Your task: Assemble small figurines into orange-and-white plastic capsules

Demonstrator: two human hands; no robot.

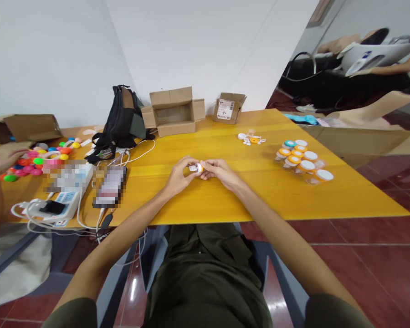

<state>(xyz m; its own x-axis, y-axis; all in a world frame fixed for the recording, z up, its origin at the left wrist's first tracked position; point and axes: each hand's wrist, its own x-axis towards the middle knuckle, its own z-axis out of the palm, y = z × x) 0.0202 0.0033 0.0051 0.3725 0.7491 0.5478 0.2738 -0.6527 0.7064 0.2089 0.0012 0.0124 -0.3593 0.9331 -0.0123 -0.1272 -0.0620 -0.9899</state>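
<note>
Over the middle of the wooden table (pixel 177 205), my two hands meet at one small clear jar (pixel 193 168) with an orange and white lid. The jar lies tilted on its side, lid toward the right. My left hand (pixel 181 175) closes around its clear body, which shows dark and white marks inside or on it. My right hand (pixel 216 172) has its fingertips pinched at the lid (pixel 200 168). To the right stands a group of similar capped jars (pixel 300 157), with orange, white and teal lids. Loose lids and small white pieces (pixel 251 138) lie behind my right hand.
An open cardboard box (pixel 176 122), a smaller box (pixel 228 109) and a black backpack (pixel 121 118) stand at the back. Leftward are a phone (pixel 111 184), a power strip (pixel 68 196) with cables, and colourful balls (pixel 30 164) by another person's hand (pixel 7 159). A large carton (pixel 348 141) adjoins the table's right side.
</note>
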